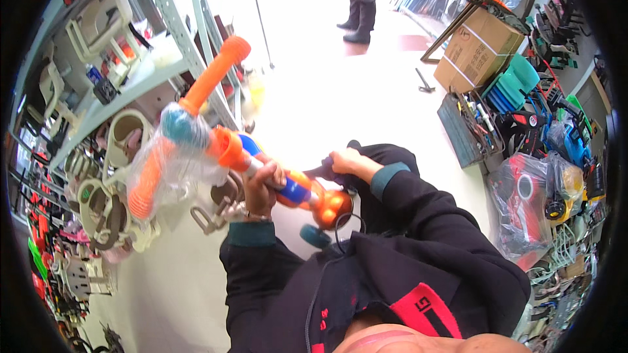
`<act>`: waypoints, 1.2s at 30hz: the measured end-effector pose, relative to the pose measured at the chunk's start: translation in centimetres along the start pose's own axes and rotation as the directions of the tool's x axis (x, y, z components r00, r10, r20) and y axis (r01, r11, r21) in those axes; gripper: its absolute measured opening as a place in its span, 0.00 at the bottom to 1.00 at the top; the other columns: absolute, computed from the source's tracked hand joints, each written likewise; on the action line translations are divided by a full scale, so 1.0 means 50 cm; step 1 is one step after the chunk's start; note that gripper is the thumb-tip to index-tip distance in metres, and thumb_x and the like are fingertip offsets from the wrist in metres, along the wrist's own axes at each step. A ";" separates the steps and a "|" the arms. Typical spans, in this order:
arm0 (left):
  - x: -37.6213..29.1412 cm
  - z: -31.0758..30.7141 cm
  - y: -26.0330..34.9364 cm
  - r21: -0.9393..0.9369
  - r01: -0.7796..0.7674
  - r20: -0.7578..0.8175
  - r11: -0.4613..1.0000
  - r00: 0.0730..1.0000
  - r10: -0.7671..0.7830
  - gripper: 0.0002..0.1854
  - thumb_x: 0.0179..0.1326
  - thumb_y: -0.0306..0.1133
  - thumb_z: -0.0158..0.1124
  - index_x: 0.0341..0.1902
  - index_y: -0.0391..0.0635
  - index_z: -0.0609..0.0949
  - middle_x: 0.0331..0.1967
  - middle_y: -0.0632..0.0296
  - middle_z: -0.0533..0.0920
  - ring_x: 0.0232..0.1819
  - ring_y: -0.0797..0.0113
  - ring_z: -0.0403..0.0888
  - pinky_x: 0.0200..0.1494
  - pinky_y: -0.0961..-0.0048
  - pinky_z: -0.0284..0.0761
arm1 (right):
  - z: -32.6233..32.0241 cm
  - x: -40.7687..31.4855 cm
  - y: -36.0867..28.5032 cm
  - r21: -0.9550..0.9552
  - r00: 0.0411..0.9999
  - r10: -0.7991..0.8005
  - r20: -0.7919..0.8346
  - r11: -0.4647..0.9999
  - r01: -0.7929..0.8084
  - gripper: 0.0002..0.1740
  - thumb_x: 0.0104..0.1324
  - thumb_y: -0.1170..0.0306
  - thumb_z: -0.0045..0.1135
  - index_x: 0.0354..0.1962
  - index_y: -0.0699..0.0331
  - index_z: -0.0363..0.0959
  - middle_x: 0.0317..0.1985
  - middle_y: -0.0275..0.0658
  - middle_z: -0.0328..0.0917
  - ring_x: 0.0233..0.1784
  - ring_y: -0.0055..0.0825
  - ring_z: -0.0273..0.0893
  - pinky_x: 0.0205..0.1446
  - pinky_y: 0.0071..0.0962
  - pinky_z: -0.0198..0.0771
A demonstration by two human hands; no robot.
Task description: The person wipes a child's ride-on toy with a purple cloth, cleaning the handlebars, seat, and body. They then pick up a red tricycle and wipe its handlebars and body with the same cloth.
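Observation:
My left hand [262, 184] grips the silver and blue stem of a child's scooter [300, 191], which lies tilted across my lap. Its orange handlebar [213, 78] points up and left, and clear plastic film [194, 162] wraps the hub and the lower grip. At the near end are a glossy orange part [333, 208] and a teal wheel [315, 236]. Close to the scooter's far side, my right hand [347, 163] is closed around a dark cloth [324, 170], mostly hidden by the fingers.
Metal shelving [132, 83] with plastic child-seat parts stands on the left. To the right are a strapped cardboard box [478, 49], a tool tray [466, 130] and a bagged red item [522, 206]. A hammer [425, 81] lies on the floor. Another person [362, 0] stands ahead.

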State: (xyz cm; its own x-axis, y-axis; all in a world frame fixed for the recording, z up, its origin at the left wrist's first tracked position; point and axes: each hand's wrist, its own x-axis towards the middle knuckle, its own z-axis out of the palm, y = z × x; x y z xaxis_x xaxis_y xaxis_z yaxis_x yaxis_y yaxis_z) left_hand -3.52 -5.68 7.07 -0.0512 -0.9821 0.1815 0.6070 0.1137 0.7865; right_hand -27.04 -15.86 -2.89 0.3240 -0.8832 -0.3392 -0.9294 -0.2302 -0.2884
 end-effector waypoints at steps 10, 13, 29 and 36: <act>-0.001 -0.023 0.017 -0.015 -0.086 0.033 0.996 0.996 0.087 0.10 0.57 0.33 0.57 0.23 0.50 0.67 0.14 0.67 0.68 0.19 0.72 0.69 0.40 0.71 0.74 | -0.098 -0.001 0.100 0.342 0.926 0.190 -0.327 0.937 -0.071 0.20 0.55 0.62 0.58 0.44 0.60 0.81 0.42 0.50 0.83 0.48 0.47 0.81 0.53 0.40 0.75; 0.007 -0.019 0.018 -0.015 -0.102 -0.004 0.995 0.995 0.102 0.08 0.53 0.29 0.59 0.23 0.48 0.71 0.14 0.66 0.70 0.18 0.72 0.71 0.41 0.69 0.77 | -0.094 -0.014 0.074 0.409 0.977 -0.033 -0.211 0.905 0.119 0.27 0.53 0.60 0.58 0.51 0.59 0.79 0.50 0.53 0.79 0.53 0.50 0.78 0.56 0.39 0.74; 0.005 -0.034 0.041 0.072 -0.264 -0.093 0.962 0.958 0.270 0.07 0.51 0.30 0.62 0.22 0.47 0.74 0.14 0.66 0.71 0.19 0.71 0.73 0.43 0.64 0.80 | -0.041 0.022 0.116 0.414 0.851 0.306 -0.428 0.903 -0.116 0.19 0.57 0.67 0.55 0.46 0.60 0.81 0.43 0.54 0.82 0.50 0.49 0.80 0.55 0.40 0.73; 0.002 -0.025 0.038 0.128 -0.219 -0.125 0.967 0.964 0.234 0.07 0.50 0.33 0.63 0.22 0.46 0.75 0.15 0.67 0.73 0.18 0.73 0.74 0.43 0.63 0.80 | -0.017 0.012 0.006 0.072 0.863 -0.236 -0.446 0.952 0.297 0.23 0.58 0.58 0.63 0.51 0.54 0.78 0.57 0.58 0.72 0.57 0.54 0.74 0.65 0.41 0.68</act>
State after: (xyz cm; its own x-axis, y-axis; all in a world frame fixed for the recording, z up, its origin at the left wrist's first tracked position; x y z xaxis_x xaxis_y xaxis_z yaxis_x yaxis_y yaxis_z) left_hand -1.39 -5.76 7.87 0.1918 -0.9389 0.2857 0.4967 0.3439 0.7968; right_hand -27.29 -16.82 -2.43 0.4199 -0.8906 0.1749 -0.7760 -0.4522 -0.4396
